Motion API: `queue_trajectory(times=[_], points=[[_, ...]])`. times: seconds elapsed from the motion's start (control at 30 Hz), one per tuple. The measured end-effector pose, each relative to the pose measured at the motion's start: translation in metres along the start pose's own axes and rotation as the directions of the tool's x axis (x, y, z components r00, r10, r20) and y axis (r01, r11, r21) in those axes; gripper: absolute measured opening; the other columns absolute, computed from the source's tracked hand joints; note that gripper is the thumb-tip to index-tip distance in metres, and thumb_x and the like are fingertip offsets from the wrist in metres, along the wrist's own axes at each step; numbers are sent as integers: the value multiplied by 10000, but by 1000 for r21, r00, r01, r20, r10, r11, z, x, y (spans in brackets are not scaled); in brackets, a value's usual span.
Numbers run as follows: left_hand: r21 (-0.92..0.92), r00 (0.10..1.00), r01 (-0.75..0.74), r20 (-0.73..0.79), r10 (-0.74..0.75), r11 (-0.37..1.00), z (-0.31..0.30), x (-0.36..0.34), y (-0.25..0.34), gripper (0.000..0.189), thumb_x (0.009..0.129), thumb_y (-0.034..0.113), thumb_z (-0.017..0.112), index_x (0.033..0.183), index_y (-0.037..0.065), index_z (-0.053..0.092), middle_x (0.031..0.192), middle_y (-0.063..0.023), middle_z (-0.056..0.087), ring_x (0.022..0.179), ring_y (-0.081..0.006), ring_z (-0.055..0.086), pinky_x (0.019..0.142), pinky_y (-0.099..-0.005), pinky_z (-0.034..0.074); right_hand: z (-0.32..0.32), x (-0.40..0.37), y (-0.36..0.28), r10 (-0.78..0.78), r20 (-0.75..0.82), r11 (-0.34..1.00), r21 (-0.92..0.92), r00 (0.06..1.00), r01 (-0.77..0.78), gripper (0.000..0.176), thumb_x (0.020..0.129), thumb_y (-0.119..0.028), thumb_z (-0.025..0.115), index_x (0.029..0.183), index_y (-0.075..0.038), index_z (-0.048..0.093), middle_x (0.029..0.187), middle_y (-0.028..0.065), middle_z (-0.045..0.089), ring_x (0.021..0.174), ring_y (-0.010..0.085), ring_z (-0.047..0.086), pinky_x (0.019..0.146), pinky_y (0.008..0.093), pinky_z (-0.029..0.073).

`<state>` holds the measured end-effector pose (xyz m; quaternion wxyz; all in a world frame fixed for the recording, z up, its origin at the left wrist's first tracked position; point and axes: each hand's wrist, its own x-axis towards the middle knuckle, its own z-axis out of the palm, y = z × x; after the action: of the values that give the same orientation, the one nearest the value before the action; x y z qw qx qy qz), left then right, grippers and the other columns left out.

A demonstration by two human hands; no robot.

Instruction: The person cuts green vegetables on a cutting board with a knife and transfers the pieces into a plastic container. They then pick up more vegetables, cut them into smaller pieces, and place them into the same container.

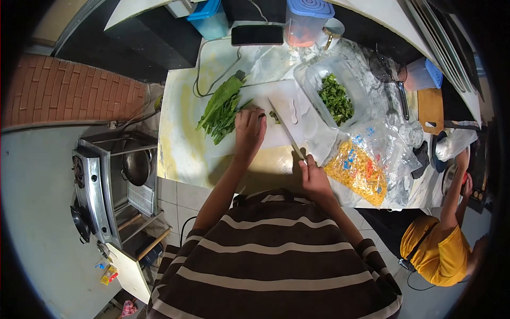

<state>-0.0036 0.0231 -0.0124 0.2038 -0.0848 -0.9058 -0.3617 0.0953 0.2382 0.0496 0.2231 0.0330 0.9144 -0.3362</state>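
Note:
My left hand (249, 130) is closed over the stem end of a bunch of leafy greens (220, 109), pressing it onto a white cutting board (273, 135). The long leaves spread out to the left, past the board's edge. In my right hand (315, 178) is the handle of a knife (287, 127), its blade slanting up and left across the board. A few small cut green bits (274, 117) lie between my left fingers and the blade. Right of the board, a clear plastic container (363, 98) holds chopped greens (336, 100).
A plastic bag of yellow pieces (358, 170) lies at the right front. Behind the board are a phone (257, 35) with a cable and lidded containers (309, 21). A strainer (393, 74) lies at right. Another person in a yellow shirt (438, 250) works at far right; a stove (90, 186) stands left.

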Motion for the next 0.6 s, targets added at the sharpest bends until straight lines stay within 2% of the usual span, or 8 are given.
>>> queue_trajectory(times=[0.03, 0.07, 0.13, 0.17, 0.3, 0.37, 0.53, 0.6], points=[[-1, 1000, -6, 2, 6, 1000, -2, 2, 3, 256, 831, 79, 687, 1077, 60, 615, 1096, -107, 584, 1016, -314, 539, 862, -434, 438, -5, -1, -3, 13, 13, 992, 122, 1000, -14, 310, 1037, -290, 434, 1167, -9, 451, 693, 279, 594, 683, 486, 610, 589, 549, 451], [14, 999, -22, 42, 21, 1000, -3, 3, 7, 310, 823, 120, 706, 1114, 71, 607, 1110, -103, 574, 1032, -313, 530, 890, -446, 421, -9, -2, -4, 16, 8, 992, 126, 1000, -17, 310, 1037, -290, 434, 1167, -9, 451, 693, 279, 594, 683, 486, 610, 589, 549, 451], [26, 996, -43, 86, 40, 999, -3, 8, 15, 367, 816, 161, 725, 1151, 83, 598, 1124, -99, 565, 1049, -312, 520, 917, -459, 405, -16, -5, -6, 90, -19, 958, 274, 996, -82, 311, 1043, -279, 432, 1183, -3, 468, 675, 281, 564, 634, 478, 577, 577, 528, 415], [45, 989, -85, 128, 79, 995, -2, 11, 19, 363, 805, 151, 736, 1134, 80, 599, 1115, -96, 571, 1042, -306, 525, 922, -439, 409, -17, -8, -5, 74, -93, 959, 279, 993, -45, 355, 1045, -295, 435, 1212, 15, 480, 655, 273, 553, 601, 463, 557, 574, 505, 417], [96, 960, -181, 233, 155, 979, 7, 14, 13, 369, 795, 161, 748, 1125, 84, 600, 1084, -81, 585, 1023, -294, 550, 920, -422, 422, -26, -10, 1, 133, -42, 953, 281, 990, -116, 388, 1043, -307, 437, 1223, 33, 482, 646, 270, 551, 621, 447, 578, 581, 496, 424], [98, 950, -177, 276, 144, 979, 16, 14, 4, 362, 797, 158, 744, 1121, 88, 601, 1061, -80, 586, 1002, -290, 560, 923, -427, 421, -14, -13, 17, 74, -127, 964, 264, 989, -38, 404, 1041, -317, 443, 1216, 45, 483, 622, 257, 542, 592, 433, 579, 553, 486, 420], [109, 938, -136, 335, 92, 985, 13, 30, 18, 277, 807, 91, 728, 1060, 65, 617, 955, -91, 617, 887, -290, 612, 862, -417, 466, -13, -24, 25, 95, -124, 950, 307, 988, -53, 408, 1037, -320, 454, 1221, 42, 490, 608, 245, 548, 564, 427, 576, 525, 474, 415], [-241, 973, 65, 229, -9, 968, 4, 50, 37, 184, 811, 36, 718, 976, 34, 635, 883, -116, 642, 824, -294, 645, 777, -375, 509, -12, -26, 30, 93, -119, 948, 315, 988, -51, 408, 1036, -318, 454, 1225, 42, 491, 607, 243, 551, 559, 426, 577, 520, 470, 414]])
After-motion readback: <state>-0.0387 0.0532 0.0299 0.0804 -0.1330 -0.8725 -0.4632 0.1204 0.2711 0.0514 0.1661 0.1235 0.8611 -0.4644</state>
